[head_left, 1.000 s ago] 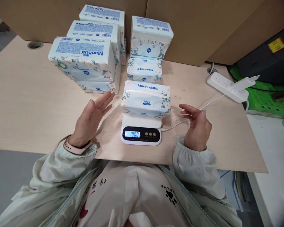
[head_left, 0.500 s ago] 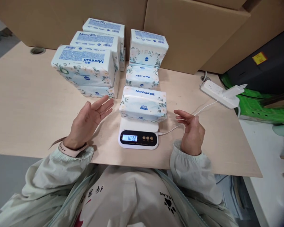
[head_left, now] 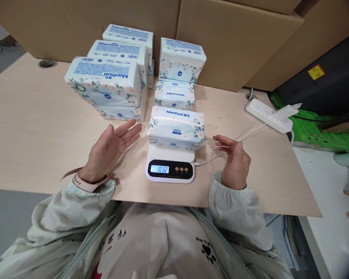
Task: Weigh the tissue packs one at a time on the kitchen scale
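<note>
A white digital scale stands near the table's front edge, its lit display reading 103.2. On its platform rests a floral pack of tissues. My left hand is held open to the left of the pack, palm turned up and inward, touching nothing. Right of the scale, my right hand is also open, fingers pointing toward the pack but apart from it. Beyond my left fingers rise stacked tissue packs. Behind the weighed pack are a low tissue pack and a taller-standing tissue pack.
Large cardboard boxes line the table's back edge. A white power strip lies at the right, and a thin white cable runs from there to the scale. A cable hole is at the back left of the wooden table.
Both hands keep nearly the same open pose beside the scale. The display still reads 103.2, and the view has shifted very slightly.
</note>
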`<act>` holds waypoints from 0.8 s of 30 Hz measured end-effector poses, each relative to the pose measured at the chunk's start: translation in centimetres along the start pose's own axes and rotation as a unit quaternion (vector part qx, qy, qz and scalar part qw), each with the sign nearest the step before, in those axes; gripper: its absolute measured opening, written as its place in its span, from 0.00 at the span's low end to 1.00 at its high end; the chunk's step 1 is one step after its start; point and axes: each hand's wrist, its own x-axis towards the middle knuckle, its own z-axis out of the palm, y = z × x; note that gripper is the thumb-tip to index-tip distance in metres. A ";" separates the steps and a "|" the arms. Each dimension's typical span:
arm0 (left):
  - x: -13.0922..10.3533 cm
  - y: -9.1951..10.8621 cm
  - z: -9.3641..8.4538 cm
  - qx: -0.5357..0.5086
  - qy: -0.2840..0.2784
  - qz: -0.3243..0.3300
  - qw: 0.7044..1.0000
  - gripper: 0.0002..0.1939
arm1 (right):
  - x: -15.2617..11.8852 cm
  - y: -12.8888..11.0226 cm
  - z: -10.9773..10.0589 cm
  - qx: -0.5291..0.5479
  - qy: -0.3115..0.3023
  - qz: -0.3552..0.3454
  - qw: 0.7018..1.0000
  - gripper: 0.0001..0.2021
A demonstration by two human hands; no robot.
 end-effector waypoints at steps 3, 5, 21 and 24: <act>0.1 0.0 0.0 -0.012 -0.002 -0.011 1.000 0.27 | 0.0 0.1 0.0 0.002 -0.006 -0.005 1.000 0.31; 0.2 0.0 0.0 -0.023 -0.001 -0.018 1.000 0.27 | 0.0 0.1 0.0 0.001 -0.009 -0.006 1.000 0.31; 0.1 0.2 0.1 -0.013 0.004 -0.026 1.000 0.27 | -0.2 -0.2 -0.1 -0.017 -0.022 -0.008 1.000 0.31; 0.1 0.2 0.0 -0.016 -0.004 -0.023 1.000 0.26 | -0.2 -0.2 -0.2 -0.013 -0.024 -0.010 1.000 0.30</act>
